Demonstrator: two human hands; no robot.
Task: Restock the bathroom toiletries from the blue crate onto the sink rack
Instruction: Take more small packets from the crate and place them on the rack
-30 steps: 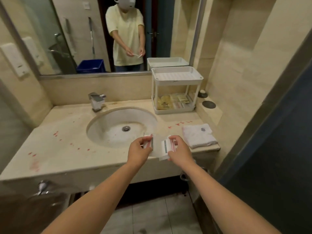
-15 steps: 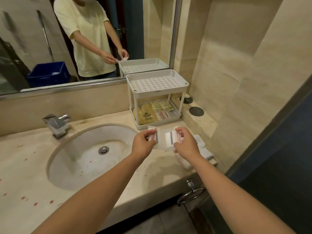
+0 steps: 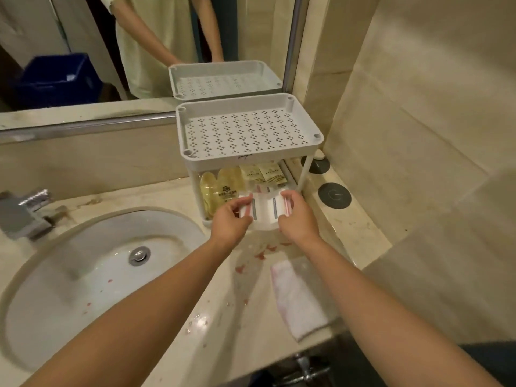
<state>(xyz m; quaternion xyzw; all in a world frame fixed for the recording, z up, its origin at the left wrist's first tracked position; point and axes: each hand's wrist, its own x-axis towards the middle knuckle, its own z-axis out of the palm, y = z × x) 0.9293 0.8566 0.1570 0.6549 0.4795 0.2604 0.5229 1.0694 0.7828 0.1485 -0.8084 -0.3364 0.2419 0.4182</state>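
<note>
Bare arms in shot, clothing only in the glass.
Left hand (image 3: 229, 222) and right hand (image 3: 298, 219) are uncovered, the forearms (image 3: 156, 297) bare all the way down to six o'clock. Up at eleven o'clock the mirror (image 3: 33, 29) shows a loose pale-yellow top (image 3: 156, 46), a sleeve edge just visible at the frame's top.

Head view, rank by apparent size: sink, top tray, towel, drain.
1. sink
2. top tray
3. towel, nearer the camera, so its true size against the tray is unsure
4. drain

both arms reach forward, left hand (image 3: 229, 222) and right hand (image 3: 298, 219) close together, fingers (image 3: 241, 203) pinching white packets (image 3: 264, 211).
</note>
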